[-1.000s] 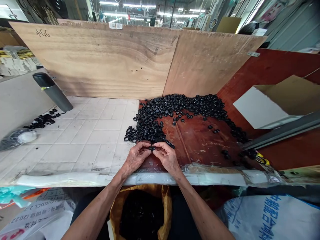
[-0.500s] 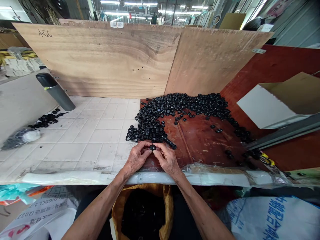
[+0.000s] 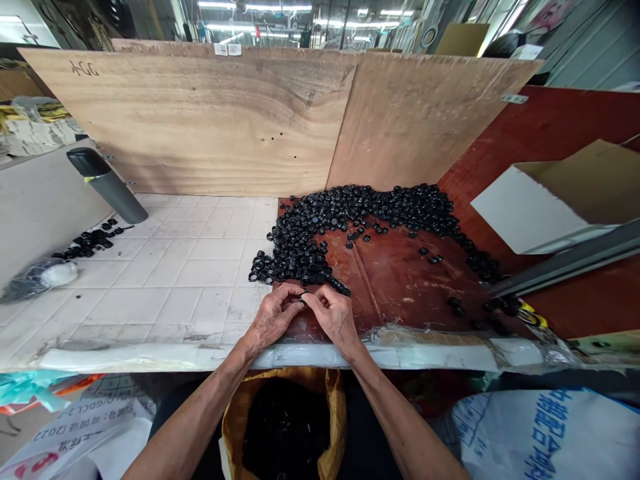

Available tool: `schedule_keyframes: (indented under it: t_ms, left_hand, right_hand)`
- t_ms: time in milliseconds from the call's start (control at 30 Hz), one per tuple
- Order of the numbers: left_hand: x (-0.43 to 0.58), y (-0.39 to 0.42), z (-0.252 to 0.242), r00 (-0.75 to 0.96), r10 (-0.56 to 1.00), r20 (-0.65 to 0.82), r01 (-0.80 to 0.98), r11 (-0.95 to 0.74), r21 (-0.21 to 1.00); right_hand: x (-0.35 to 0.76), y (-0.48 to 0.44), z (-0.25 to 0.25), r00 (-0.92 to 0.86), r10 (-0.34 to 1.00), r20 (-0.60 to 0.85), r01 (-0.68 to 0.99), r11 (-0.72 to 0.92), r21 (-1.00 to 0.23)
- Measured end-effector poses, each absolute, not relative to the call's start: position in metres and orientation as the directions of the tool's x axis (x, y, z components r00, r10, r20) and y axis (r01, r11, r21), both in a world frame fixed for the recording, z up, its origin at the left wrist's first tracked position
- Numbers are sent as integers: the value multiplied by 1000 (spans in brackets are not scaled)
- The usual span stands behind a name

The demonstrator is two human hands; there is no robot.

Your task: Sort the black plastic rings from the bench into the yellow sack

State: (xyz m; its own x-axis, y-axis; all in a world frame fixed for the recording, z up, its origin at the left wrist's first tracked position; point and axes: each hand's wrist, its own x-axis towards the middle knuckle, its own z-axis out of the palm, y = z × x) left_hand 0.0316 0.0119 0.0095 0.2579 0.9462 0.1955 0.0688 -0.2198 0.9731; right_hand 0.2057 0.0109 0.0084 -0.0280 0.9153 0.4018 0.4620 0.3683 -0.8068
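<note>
Both my hands meet at the near edge of the table, just in front of a heap of small black round plastic parts [image 3: 300,257]. My left hand [image 3: 277,312] pinches a small black plastic part [image 3: 303,297] between thumb and fingers. My right hand [image 3: 331,315] pinches at the same part from the other side, and the fingertips cover most of it. Close beyond my right fingers, a short row of black parts [image 3: 340,285] lies end to end. Below the table edge, an open yellow sack [image 3: 336,427] holds a mass of dark parts.
A wooden board [image 3: 215,127] walls off the back. At left stand a grey bottle [image 3: 117,193] and a plastic bag of black parts [image 3: 37,277]. On the right are a white cardboard box [image 3: 530,210], a grey metal bar [image 3: 565,267] and a yellow-handled tool [image 3: 533,317].
The black part showed plainly between my fingertips before; now my fingers cover more of it. My right fingertips have moved slightly left, over it. The view has shifted a little.
</note>
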Motion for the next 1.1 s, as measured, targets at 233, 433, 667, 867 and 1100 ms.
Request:
schedule_keyframes:
  t_ms: [233, 433, 667, 867, 1100]
  left_hand:
    - [31, 12, 9, 244, 952, 186, 13, -195, 981]
    - [28, 10, 12, 248, 912, 327, 223, -382, 897]
    - [29, 11, 11, 235, 933, 272, 160, -313, 936]
    - [29, 12, 9, 180, 960, 213, 83, -231, 969]
    - [29, 12, 10, 184, 954, 237, 104, -259, 960]
  right_hand:
    - [208, 5, 8, -96, 938, 333, 279, 346, -896]
    - [207, 9, 7, -113, 900, 421, 466, 422, -778]
    - [205, 10, 8, -53, 899, 434, 470, 407, -784]
    - [208, 2, 17, -140, 890, 434, 470, 446, -762]
    - [209, 5, 18, -154, 905, 396, 423, 422, -802]
